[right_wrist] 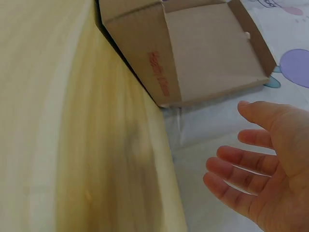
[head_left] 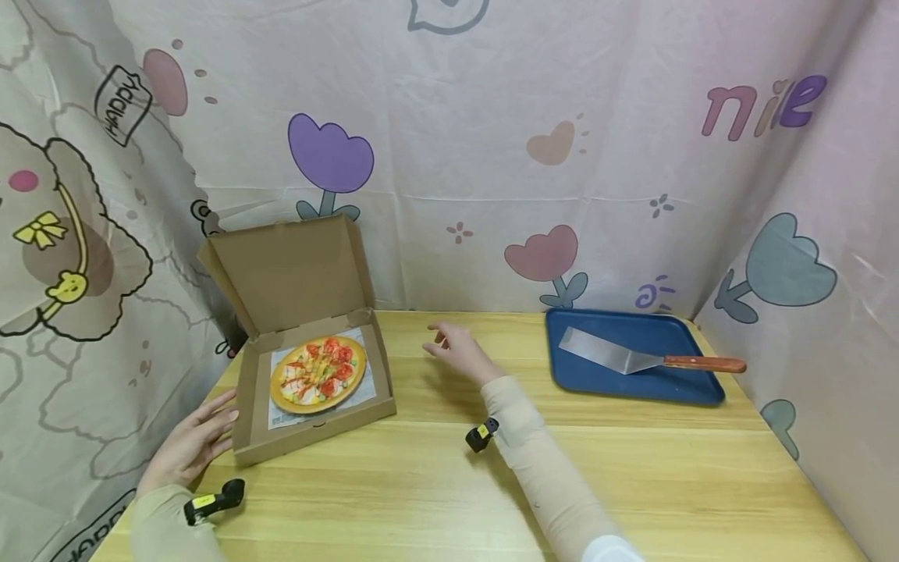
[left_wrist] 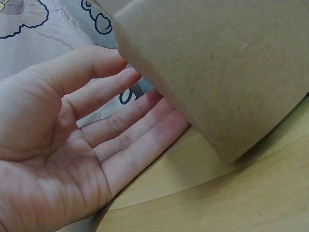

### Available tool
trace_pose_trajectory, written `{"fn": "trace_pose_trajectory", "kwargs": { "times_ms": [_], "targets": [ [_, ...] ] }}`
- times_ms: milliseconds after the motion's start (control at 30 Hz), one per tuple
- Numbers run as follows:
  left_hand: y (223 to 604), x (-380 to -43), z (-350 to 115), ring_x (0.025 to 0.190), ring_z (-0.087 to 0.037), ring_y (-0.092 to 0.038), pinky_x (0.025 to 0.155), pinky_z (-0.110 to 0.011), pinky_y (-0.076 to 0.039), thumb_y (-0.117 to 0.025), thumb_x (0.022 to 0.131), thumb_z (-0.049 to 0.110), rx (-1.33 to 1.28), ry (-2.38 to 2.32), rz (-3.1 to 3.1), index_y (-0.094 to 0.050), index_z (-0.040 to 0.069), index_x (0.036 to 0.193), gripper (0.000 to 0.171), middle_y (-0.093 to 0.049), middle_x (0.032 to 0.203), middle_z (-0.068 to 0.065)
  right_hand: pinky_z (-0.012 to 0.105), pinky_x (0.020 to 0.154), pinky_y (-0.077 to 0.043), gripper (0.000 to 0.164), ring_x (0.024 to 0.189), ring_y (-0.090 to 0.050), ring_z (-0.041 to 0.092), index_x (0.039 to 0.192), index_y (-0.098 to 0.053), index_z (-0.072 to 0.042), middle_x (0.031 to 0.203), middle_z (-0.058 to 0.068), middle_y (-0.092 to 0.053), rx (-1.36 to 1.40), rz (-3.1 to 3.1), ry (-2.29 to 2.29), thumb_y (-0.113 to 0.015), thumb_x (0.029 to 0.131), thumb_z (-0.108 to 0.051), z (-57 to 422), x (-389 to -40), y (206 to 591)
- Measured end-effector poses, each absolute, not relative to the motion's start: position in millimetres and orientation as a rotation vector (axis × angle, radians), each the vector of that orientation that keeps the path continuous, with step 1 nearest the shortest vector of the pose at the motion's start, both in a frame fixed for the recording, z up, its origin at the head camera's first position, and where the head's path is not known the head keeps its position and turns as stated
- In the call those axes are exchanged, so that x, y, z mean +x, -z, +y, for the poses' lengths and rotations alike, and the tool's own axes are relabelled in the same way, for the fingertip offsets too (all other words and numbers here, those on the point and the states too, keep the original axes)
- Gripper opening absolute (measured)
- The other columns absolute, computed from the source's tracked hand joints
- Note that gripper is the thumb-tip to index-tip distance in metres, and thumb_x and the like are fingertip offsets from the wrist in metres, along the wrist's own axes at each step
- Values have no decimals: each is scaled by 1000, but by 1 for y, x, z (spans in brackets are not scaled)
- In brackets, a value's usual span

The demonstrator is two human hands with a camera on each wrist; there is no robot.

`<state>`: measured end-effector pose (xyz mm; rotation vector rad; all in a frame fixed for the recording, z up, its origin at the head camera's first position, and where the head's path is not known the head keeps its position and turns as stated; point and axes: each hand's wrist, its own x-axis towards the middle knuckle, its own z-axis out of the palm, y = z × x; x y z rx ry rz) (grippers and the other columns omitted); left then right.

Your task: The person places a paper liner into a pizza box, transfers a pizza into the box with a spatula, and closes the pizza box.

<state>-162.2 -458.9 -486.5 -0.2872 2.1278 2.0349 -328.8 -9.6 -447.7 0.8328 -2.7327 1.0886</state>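
An open cardboard pizza box (head_left: 319, 433) stands on the left of the table with its lid (head_left: 291, 277) raised at the back. Inside, a pizza (head_left: 318, 375) topped with red slices lies on a printed paper sheet (head_left: 281, 419). My left hand (head_left: 191, 441) is at the box's left side, its straight fingertips right at the cardboard wall in the left wrist view. To the right of the box, my right hand (head_left: 463, 351) hovers above the table with relaxed, slightly bent fingers and nothing in them. The right wrist view shows it apart from the box, with red print on the box's side.
A blue tray (head_left: 632, 388) lies at the back right of the wooden table (head_left: 421, 499). On it rests a metal spatula (head_left: 607, 351), whose wooden handle sticks out over the tray's right rim. Patterned cloth (head_left: 449, 156) hangs behind and at both sides.
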Motion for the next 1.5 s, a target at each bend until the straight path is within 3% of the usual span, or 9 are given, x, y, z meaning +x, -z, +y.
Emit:
{"fn": "trace_pose_trajectory", "kwargs": {
  "times_ms": [300,500,767,967,1267,1367,1500],
  "targets": [
    [485,-159,-460,97,14,-50,79,-17,-51,-52,102,28,-287,-2014,2126,-7,29,157,71,-36,118,27,29,77,-52,46,88,-63,19,134,-54,-4,102,11,-67,877,-2803,-1152,-60,97,-31,-41,-318,460],
    [487,-158,-462,95,9,-53,76,-20,-52,-51,102,23,-266,-2060,2110,-22,38,153,61,-48,109,35,25,76,-51,47,87,-63,16,133,-54,-2,101,10,-68,937,-2838,-1194,-59,98,-32,-60,-306,465],
    [489,-158,-463,95,7,-53,75,-22,-51,-50,102,20,-235,-2106,2094,-37,44,143,49,-51,109,34,22,75,-51,49,89,-63,14,137,-52,-4,104,8,-68,952,-2890,-1137,-61,97,-30,-80,-296,466],
    [489,-158,-463,95,6,-53,76,-22,-51,-51,102,21,-262,-2106,2071,-34,43,145,51,-50,110,35,18,68,-48,51,81,-59,11,139,-48,-2,99,8,-67,959,-2885,-1159,-65,94,-20,-85,-295,469],
    [486,-159,-461,98,7,-57,78,-21,-53,-51,102,21,-229,-2109,2076,-29,39,149,55,-51,111,34,22,78,-50,52,91,-60,13,142,-46,-4,105,9,-66,914,-2869,-1299,-63,95,-15,-82,-294,475],
    [485,-160,-459,99,11,-55,79,-19,-52,-52,102,23,-233,-2076,2096,-19,35,155,63,-46,116,33,24,80,-51,54,94,-61,15,144,-44,-5,107,10,-65,895,-2862,-1389,-62,95,-15,-80,-295,477],
    [485,-162,-458,100,17,-50,81,-16,-50,-51,102,27,-235,-1994,2148,-8,28,158,70,-31,133,21,26,82,-51,55,98,-63,20,144,-43,-5,108,12,-65,877,-2847,-1456,-63,94,-14,-77,-295,479]
  ]
}}
